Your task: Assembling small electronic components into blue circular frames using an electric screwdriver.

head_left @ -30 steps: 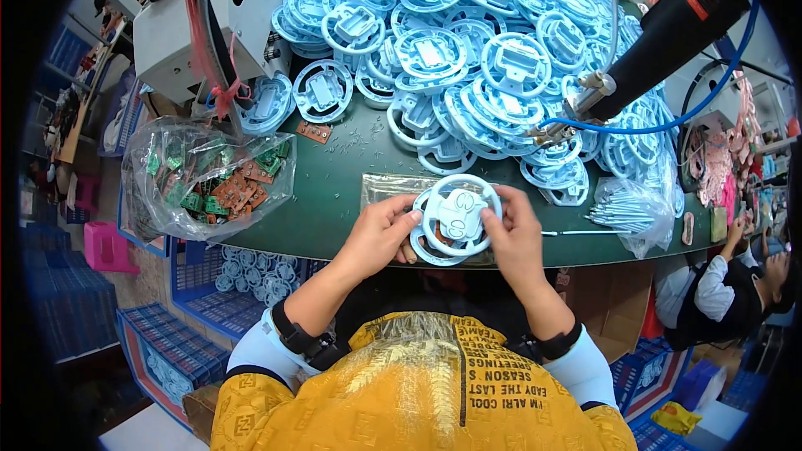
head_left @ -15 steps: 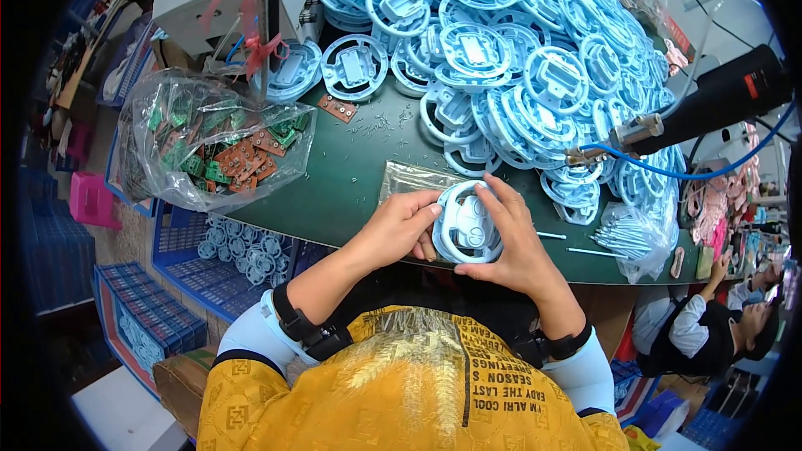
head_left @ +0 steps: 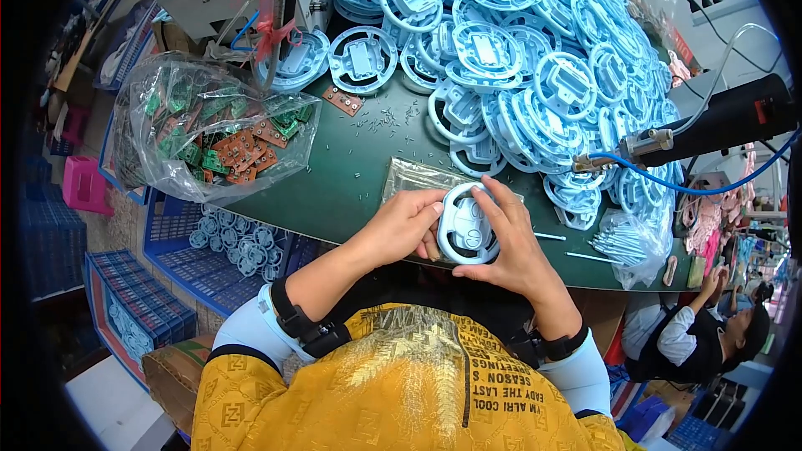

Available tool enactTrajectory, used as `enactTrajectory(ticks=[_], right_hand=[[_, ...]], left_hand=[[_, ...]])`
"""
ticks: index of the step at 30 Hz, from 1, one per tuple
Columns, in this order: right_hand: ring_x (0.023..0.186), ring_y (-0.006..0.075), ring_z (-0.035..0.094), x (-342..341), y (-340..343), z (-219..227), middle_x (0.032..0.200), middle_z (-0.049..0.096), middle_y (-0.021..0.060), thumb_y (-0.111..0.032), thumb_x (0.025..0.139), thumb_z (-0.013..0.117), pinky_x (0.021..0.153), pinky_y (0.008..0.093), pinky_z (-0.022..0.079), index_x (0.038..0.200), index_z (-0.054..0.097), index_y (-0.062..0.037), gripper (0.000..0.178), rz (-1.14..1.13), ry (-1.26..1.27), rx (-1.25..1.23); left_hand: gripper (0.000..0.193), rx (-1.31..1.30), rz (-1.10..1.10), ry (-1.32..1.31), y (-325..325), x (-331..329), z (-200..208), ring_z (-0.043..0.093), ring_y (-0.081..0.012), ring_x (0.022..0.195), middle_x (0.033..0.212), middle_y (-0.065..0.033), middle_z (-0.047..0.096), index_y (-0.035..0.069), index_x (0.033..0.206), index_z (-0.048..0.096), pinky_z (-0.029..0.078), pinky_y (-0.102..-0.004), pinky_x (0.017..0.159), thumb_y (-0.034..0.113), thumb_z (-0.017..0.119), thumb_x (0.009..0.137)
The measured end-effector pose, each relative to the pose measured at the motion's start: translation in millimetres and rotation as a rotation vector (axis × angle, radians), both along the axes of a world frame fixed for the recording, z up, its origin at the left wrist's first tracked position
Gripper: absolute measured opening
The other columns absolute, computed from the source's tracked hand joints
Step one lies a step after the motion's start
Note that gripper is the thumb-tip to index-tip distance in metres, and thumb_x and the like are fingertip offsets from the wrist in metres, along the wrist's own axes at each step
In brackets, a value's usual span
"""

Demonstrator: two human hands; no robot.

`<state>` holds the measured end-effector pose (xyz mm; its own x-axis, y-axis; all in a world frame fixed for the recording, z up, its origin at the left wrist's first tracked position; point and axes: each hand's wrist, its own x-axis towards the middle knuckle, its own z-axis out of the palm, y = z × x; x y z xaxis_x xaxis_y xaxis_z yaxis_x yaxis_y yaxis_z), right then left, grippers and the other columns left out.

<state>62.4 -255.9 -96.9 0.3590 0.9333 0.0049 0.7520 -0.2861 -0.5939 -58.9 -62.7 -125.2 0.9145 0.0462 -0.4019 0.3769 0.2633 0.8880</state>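
Between my hands, at the near edge of the green table (head_left: 351, 188), is a light-blue plastic toy steering wheel (head_left: 469, 225), its moulded face turned up. My left hand (head_left: 408, 224) grips its left rim with thumb and fingers. My right hand (head_left: 514, 238) wraps its right side, fingers over the far rim and thumb at the near rim. Just beyond the wheel a clear plastic bag (head_left: 409, 177) lies flat, partly covered by my hands. Thin white sticks (head_left: 595, 258) lie right of my right hand.
A big heap of blue wheel parts (head_left: 535, 58) fills the far side. At left sit a clear bag of circuit boards (head_left: 242, 150), a loose board (head_left: 342, 101) and scattered screws (head_left: 384, 121). A black powered tool (head_left: 710, 121) with a blue hose juts in at right. Another person (head_left: 693, 338) sits at far right.
My hands keep the same hold on the wheel, which has barely moved. The view has shifted slightly, and the other person at right has changed posture a little.
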Motion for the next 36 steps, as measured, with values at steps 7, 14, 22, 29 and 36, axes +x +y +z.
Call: enactTrajectory(ticks=[7, 14, 22, 29, 36], right_hand=[[0.138, 0.0399, 0.038, 0.5, 1.6, 0.7, 0.152, 0.035, 0.0215, -0.032, 0.052, 0.095, 0.111, 0.0517, 0.031, 0.147, 0.041, -0.0064, 0.113, 0.028, -0.028, 0.025], [0.139, 0.0394, 0.037, 1.6, 0.7, 0.8, 0.151, 0.035, 0.0213, -0.033, 0.052, 0.095, 0.111, 0.0528, 0.031, 0.147, 0.041, -0.0064, 0.112, 0.041, -0.040, 0.028], [0.140, 0.0398, 0.036, 3.8, 1.5, -0.5, 0.152, 0.035, 0.0207, -0.034, 0.053, 0.094, 0.111, 0.0534, 0.031, 0.147, 0.041, -0.0064, 0.111, 0.054, -0.045, 0.024], [0.142, 0.0412, 0.033, 4.3, 2.8, -6.5, 0.155, 0.031, 0.0217, -0.046, 0.064, 0.087, 0.110, 0.0586, 0.030, 0.149, 0.039, -0.0073, 0.105, 0.130, -0.150, -0.056], [0.142, 0.0408, 0.033, 4.4, -0.6, -19.3, 0.156, 0.031, 0.0209, -0.055, 0.066, 0.083, 0.110, 0.0600, 0.027, 0.149, 0.039, -0.0080, 0.105, 0.115, -0.170, 0.021]], left_hand=[[0.038, -0.025, 0.004, 0.016, 0.1, 0.2, 0.1, 0.067, -0.0144, 0.060, 0.086, -0.0089, 0.069, 0.002, 0.138, 0.054, 0.054, -0.0258, 0.053, 0.011, 0.038, 0.105], [0.038, -0.019, 0.000, 0.012, 0.3, 1.4, -2.2, 0.067, -0.0148, 0.061, 0.084, -0.0089, 0.069, 0.002, 0.138, 0.054, 0.054, -0.0258, 0.053, 0.011, 0.038, 0.105], [0.037, 0.012, 0.008, 0.017, 0.5, 1.1, 0.2, 0.067, -0.0130, 0.063, 0.085, -0.0082, 0.069, -0.001, 0.137, 0.052, 0.055, -0.0230, 0.056, 0.015, 0.037, 0.106], [0.031, 0.065, -0.041, 0.034, 3.4, 1.8, 2.8, 0.069, -0.0141, 0.064, 0.085, -0.0086, 0.069, -0.004, 0.128, 0.054, 0.054, -0.0231, 0.054, 0.015, 0.048, 0.103], [0.029, -0.091, -0.146, 0.202, 15.5, 9.8, 4.8, 0.072, -0.0170, 0.068, 0.087, -0.0101, 0.071, 0.000, 0.122, 0.048, 0.055, -0.0232, 0.055, 0.020, 0.053, 0.103]])
